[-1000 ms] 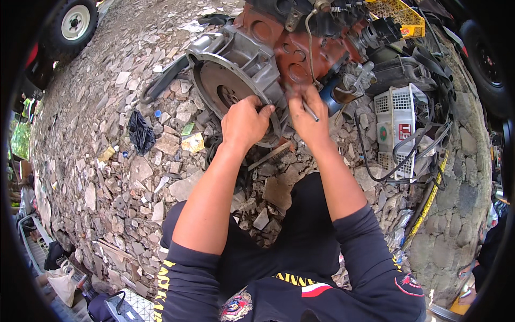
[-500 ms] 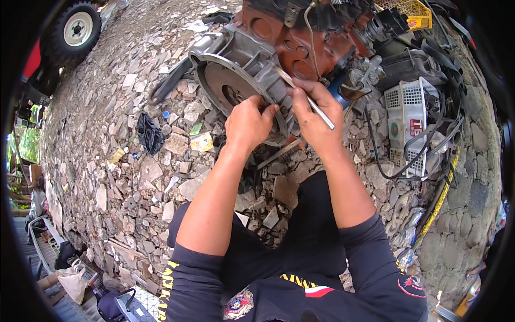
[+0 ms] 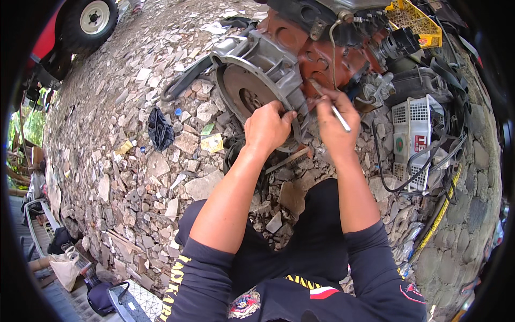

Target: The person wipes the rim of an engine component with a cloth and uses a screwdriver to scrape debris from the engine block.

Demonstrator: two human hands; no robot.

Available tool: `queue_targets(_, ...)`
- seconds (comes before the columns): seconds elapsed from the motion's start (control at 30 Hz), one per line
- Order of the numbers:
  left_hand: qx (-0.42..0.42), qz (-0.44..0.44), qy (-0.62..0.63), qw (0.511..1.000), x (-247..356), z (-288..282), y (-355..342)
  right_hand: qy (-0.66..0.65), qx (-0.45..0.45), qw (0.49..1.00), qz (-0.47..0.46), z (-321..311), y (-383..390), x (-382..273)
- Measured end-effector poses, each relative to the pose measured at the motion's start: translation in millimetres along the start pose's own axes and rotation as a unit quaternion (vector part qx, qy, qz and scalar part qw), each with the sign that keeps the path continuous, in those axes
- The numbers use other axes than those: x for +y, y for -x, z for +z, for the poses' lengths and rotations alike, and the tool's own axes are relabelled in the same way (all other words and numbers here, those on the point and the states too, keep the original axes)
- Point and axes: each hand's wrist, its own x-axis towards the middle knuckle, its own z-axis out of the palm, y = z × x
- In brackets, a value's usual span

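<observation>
A rust-red engine block lies on the rubble, with a grey metal bell housing on its near left side. Inside the housing's rim sits a round brown flywheel. My left hand is closed on the lower rim of the housing, its fingertips hidden behind the edge. In my right hand is a slim silver tool, pinched like a pen. Its narrow tip points up-left at the red block, near the housing joint; whether it is a scraper or a brush I cannot tell.
A wire brush lies on stones below the housing. To the right are a white plastic basket, black cables and a stone wall. A yellow crate sits behind. A black plastic bag lies left; a vehicle wheel is far left.
The view has shifted, so the scene sits further right and lower. The tool's tip has moved from the grey housing onto the red block. My left hand stays on the rim.
</observation>
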Motion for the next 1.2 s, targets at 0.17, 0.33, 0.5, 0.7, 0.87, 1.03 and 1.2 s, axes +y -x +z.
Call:
queue_targets(0.17,-0.006,0.007,0.01,1.0,-2,2,0,-0.034,-0.096,0.988,-0.118,7,15,-5)
queue_targets(0.33,0.005,0.012,0.02,1.0,-6,5,2,-0.107,-0.009,0.994,0.007,1,16,13)
queue_targets(0.5,0.015,0.01,0.019,1.0,-3,5,1,-0.078,-0.05,0.993,0.072,0,12,26)
queue_targets(0.7,0.014,0.004,0.02,1.0,-11,5,0,-0.172,-0.042,0.984,0.009,18,10,1)
queue_targets(0.87,0.027,0.008,0.016,0.999,-1,7,1,-0.039,-0.052,0.996,0.053,-8,9,40)
queue_targets(1.03,0.043,0.035,0.037,0.998,-7,16,-4,-0.118,-0.064,0.99,0.037,0,2,33)
queue_targets(1.2,0.066,0.057,0.037,0.995,-16,16,-4,0.047,-0.05,0.997,0.018,-20,16,32)
